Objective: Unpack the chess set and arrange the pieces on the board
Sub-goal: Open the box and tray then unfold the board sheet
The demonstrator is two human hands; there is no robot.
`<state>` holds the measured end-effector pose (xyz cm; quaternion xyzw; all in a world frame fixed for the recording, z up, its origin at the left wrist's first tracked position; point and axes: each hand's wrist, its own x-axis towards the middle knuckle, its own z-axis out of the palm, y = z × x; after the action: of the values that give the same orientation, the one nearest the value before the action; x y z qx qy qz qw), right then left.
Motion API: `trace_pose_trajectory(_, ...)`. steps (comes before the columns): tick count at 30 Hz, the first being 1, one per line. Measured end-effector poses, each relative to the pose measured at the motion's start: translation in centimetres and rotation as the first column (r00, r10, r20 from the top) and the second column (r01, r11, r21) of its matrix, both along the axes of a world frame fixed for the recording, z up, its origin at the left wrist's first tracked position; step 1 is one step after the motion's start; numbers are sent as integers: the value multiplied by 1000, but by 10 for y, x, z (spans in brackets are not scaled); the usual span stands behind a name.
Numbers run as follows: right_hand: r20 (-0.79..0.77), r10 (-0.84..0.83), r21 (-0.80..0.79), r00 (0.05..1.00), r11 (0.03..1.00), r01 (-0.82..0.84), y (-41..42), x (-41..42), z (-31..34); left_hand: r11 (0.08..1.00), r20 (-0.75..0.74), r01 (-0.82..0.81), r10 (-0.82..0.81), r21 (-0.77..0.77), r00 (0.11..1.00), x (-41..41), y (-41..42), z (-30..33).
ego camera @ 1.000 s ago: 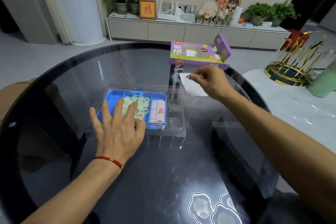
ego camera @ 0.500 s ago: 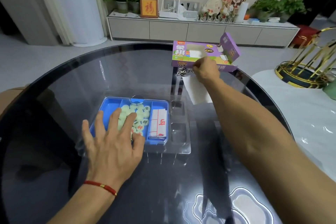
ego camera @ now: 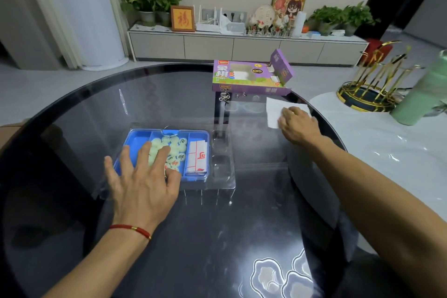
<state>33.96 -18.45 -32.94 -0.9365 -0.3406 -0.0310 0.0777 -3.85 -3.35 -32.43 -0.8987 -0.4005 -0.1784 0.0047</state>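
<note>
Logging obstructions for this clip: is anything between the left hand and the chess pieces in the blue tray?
Yes. A clear plastic cover sits over the blue tray; the left hand rests flat on it, above the chess pieces.

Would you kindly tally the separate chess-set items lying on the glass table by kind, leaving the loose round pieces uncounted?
Purple carton: 1
Blue tray under its clear cover: 1
Folded board sheet in the tray: 1
White paper under the right hand: 1
Small metal puzzle: 1
Total: 5
The left hand rests flat on the cover.
</note>
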Motion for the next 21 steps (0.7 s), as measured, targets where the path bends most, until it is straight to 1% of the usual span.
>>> trace_pose_trajectory(3,-62,-57,-53,997,997,53,1,12,5,1000,12,2,-2,9,1000,-1,1,-1)
trace_pose_trajectory(4,-80,-89,-47,993,995,85,1,14,6,1000,17,3,-3,10,1000,0,2,-1)
trace_pose_trajectory(5,-70,-112,-13,991,994,112,3,12,6,1000,21,3,-3,12,1000,1,2,-1)
trace_pose_trajectory(6,-23,-110,52,994,992,111,4,4,7,1000,23,4,-4,14,1000,1,2,-1)
trace_pose_trajectory(7,40,-65,137,997,989,58,7,-9,9,1000,24,4,-5,12,1000,2,2,-1)
trace_pose_trajectory(9,117,141,304,983,937,-171,19,-52,22,1000,21,-1,1,-1,1000,3,1,0)
trace_pose_trajectory(11,131,395,355,909,838,-415,31,-106,39,1000,3,-2,2,-16,1000,3,0,1)
trace_pose_trajectory(12,119,492,344,862,794,-501,36,-132,47,1000,-6,-2,1,-24,1000,2,0,2)
trace_pose_trajectory(13,105,555,318,825,768,-557,39,-156,51,999,-12,-1,0,-32,1000,1,-1,2)
trace_pose_trajectory(14,95,579,275,810,766,-581,42,-174,51,999,-13,1,-1,-43,1000,0,-1,2)
trace_pose_trajectory(15,87,569,219,817,790,-573,45,-188,50,998,-10,2,-2,-56,1000,-1,-2,3)
trace_pose_trajectory(17,63,501,110,863,856,-504,47,-204,46,997,-12,18,-19,-77,1000,-4,-2,5)
trace_pose_trajectory(21,-51,392,52,918,919,-390,39,-217,59,978,-88,171,-182,-121,979,-12,11,17)
